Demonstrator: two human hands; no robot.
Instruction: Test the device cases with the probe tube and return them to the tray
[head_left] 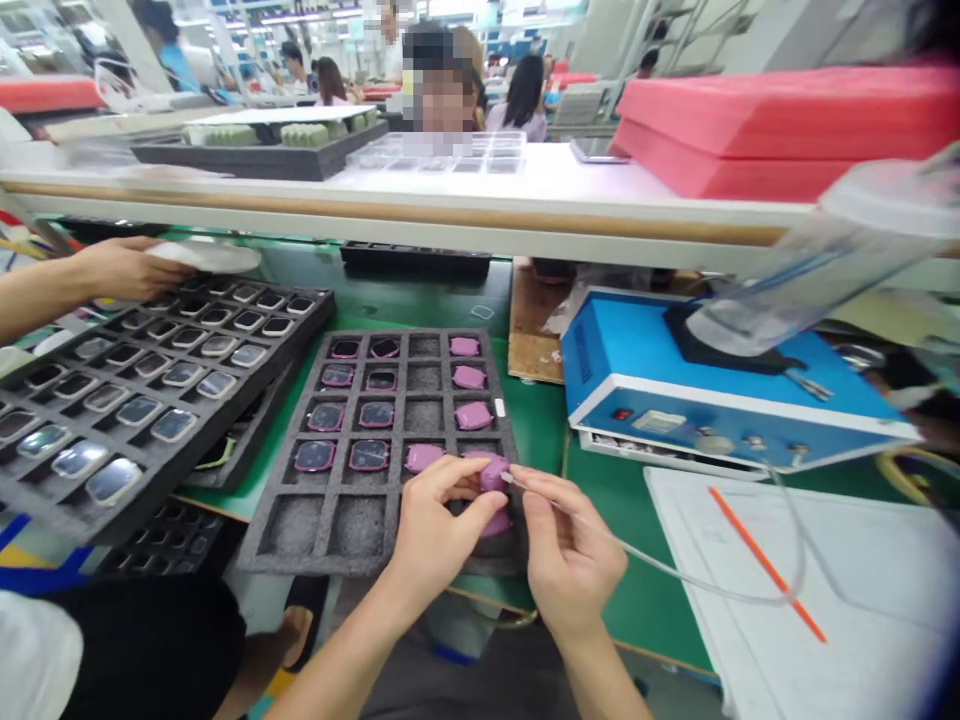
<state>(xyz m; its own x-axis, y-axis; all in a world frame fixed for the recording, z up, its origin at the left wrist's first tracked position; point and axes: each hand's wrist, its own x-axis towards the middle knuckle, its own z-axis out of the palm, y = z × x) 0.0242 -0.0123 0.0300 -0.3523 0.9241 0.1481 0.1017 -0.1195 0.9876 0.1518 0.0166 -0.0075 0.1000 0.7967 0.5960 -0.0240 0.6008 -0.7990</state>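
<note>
My left hand (435,520) pinches a small purple watch case (493,473) above the right side of a grey foam tray (424,413). Fingers of my right hand (574,555) are closed round the end of a thin clear tube (675,572), whose pale tip meets or nearly meets the case. In the tray, dark-faced watch pieces with purple rims (325,416) fill part of the left columns. Several purple cases (472,415) sit in the right columns. My left hand and wrist hide some lower compartments.
A blue control box (675,385) stands to the right, with the clear tube running to its front. White sheets (720,560) bearing an orange stick (765,562) lie before it. At left, a co-worker's hand (124,268) reaches over another watch tray (196,365). A shelf edge (420,215) spans the back.
</note>
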